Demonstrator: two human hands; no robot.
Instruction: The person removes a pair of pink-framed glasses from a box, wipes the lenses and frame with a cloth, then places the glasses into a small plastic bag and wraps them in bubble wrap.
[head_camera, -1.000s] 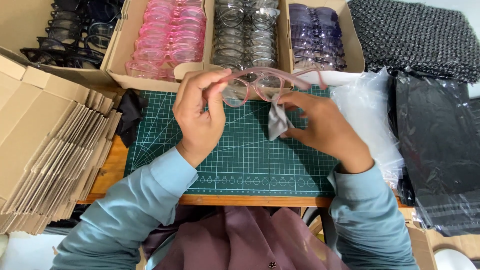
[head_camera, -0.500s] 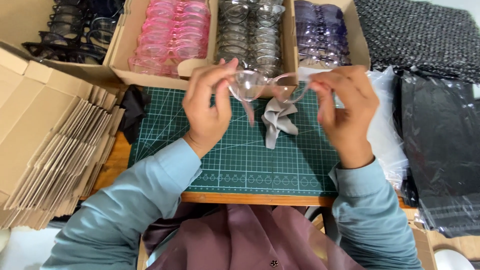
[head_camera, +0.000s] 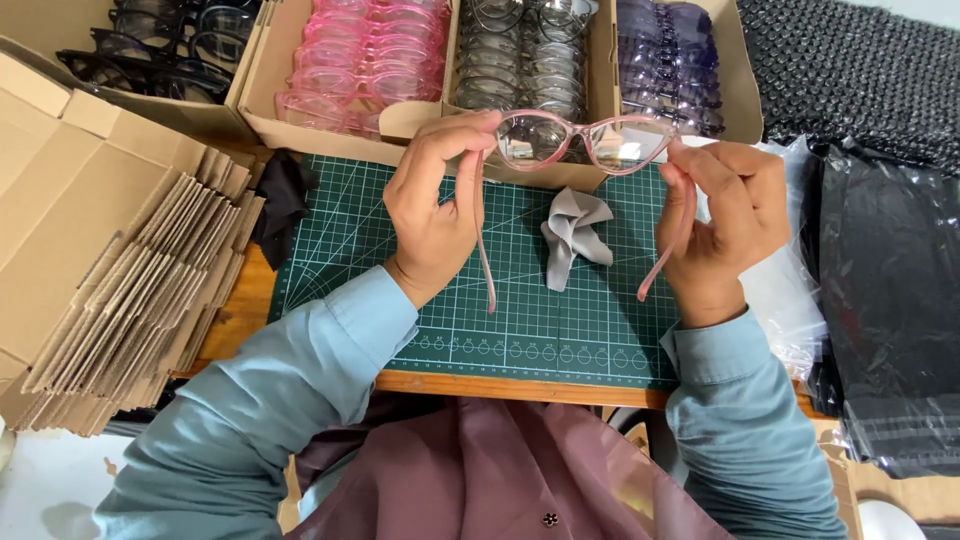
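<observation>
Presently, translucent pink plastic-framed spectacles (head_camera: 575, 140) are being held unfolded above the green gridded cutting mat (head_camera: 520, 320), left hand (head_camera: 435, 205) and right hand (head_camera: 725, 225) fingers clamped at the hinges; the crumpled grey cloth (head_camera: 573, 235) is lying below.

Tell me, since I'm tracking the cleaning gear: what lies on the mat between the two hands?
In the head view, a crumpled grey cloth lies on the green cutting mat, between the left hand and right hand, beneath the held pink glasses.

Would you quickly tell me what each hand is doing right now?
Left hand: closed on the left corner of the pink glasses.
Right hand: closed on the right corner of the same glasses, temples unfolded.
</observation>
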